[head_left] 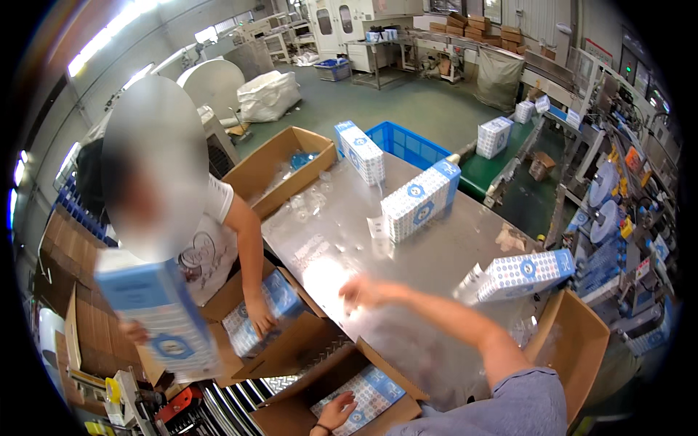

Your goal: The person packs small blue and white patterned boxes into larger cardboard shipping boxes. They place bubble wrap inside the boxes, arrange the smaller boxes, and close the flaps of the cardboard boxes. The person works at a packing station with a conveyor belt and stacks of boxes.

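My left hand (337,411), with a dark band at its wrist, rests fingers out on a blue-and-white patterned pack (378,389) inside an open cardboard box (291,413) at the lower middle. My right hand (363,292) is stretched over the shiny metal table (305,251), smeared by motion; I cannot make out anything in it. Beyond it stands a long blue-and-white pack (422,203), with a second pack (361,154) farther back. Another pack (525,276) lies to the right of my arm, with loose clear film at its end.
At the left, a co-worker holds a pack (163,320) and reaches into a second carton (291,341). Rollers (225,407) run beneath the cartons. Other cartons flank the table at far left (273,167) and right (571,341). A green conveyor (502,156) carries packs beside a blue crate (407,145).
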The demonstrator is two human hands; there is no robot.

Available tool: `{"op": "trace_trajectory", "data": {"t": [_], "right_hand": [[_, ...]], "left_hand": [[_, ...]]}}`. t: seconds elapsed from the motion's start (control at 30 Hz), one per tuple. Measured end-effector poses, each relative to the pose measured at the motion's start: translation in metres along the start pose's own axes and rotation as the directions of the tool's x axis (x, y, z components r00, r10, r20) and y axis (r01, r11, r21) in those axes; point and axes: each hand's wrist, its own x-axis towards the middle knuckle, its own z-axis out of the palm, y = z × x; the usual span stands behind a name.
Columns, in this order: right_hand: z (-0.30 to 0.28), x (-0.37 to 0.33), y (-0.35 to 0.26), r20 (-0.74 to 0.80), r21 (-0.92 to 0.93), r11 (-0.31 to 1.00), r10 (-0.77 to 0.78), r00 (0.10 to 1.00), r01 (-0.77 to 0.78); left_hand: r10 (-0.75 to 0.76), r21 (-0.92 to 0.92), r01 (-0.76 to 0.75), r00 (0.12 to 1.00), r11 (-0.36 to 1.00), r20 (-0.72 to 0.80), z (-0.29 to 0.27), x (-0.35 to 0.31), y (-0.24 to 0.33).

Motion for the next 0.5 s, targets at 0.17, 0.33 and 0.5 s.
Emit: {"op": "trace_trajectory", "data": {"t": [0.17,0.33,0.5], "right_hand": [[-0.23,-0.018,0.063,-0.658,-0.601,0.532,0.095,0.747,-0.597],[-0.269,-0.016,0.157,-0.639,-0.7,0.267,0.18,0.748,-0.663],[-0.164,-0.013,0.124,-0.14,-0.83,0.534,0.085,0.986,-0.164]], "left_hand": [[-0.052,-0.297,-0.022,0.97,0.955,-0.239,-0.028,-0.062,0.105],[0.062,-0.279,-0.127,0.971,0.952,-0.233,-0.037,-0.043,0.176],[0.601,0.55,-0.414,0.77,0.726,-0.213,-0.043,0.098,0.271]]}}
